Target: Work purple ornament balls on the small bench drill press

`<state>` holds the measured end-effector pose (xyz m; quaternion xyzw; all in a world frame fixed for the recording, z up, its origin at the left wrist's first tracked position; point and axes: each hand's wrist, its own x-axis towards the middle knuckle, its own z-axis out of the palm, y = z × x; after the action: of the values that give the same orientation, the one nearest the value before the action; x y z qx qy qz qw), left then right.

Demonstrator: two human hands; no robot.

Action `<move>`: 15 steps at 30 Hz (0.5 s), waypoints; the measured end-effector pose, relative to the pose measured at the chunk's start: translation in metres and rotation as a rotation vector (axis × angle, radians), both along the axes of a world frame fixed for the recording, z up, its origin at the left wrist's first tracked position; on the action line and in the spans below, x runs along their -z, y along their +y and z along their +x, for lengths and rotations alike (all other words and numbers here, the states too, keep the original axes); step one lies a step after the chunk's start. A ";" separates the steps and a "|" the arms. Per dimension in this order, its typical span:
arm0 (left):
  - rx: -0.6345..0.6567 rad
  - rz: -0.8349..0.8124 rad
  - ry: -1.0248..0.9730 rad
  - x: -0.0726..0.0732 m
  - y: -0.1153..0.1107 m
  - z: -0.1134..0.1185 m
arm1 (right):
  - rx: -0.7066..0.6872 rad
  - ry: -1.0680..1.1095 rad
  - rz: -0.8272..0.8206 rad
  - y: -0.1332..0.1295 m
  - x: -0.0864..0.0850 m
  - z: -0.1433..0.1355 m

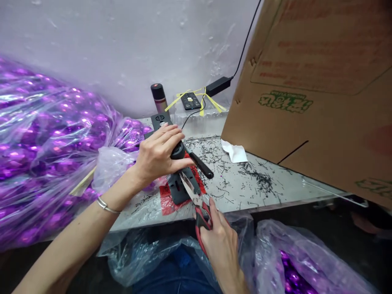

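Observation:
My left hand [159, 151] lies across a dark grey bench device [178, 192], its fingers over the upper part and its thumb stretched out beside a round black part [177, 150]. A black lever handle [201, 164] slants out of the device past my thumb. In my right hand [219, 232] are scissors [203, 216] with red and black handles. Their blades [188, 185] are slightly apart and point up at the device, just below my left thumb. Red plastic film [167, 204] lies beneath the device. What the blade tips touch is hidden.
Purple shiny balls in clear bags [61, 143] crowd the left; another bag [294, 253] sits lower right. A large cardboard box [306, 106] stands right. Black clippings [263, 179] and a white tissue [234, 152] lie on the table. Behind are a spray can [158, 98], phone [190, 101] and power adapter [218, 85].

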<state>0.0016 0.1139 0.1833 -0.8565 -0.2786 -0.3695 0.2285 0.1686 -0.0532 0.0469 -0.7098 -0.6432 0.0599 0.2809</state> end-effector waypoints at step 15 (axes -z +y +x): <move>-0.097 -0.065 0.103 -0.013 -0.008 -0.001 | -0.225 1.555 -0.671 0.003 -0.002 0.003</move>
<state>0.0006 0.1056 0.1962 -0.8669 -0.3195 -0.3041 0.2321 0.1720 -0.0498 0.0490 -0.4445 -0.2824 0.7448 0.4099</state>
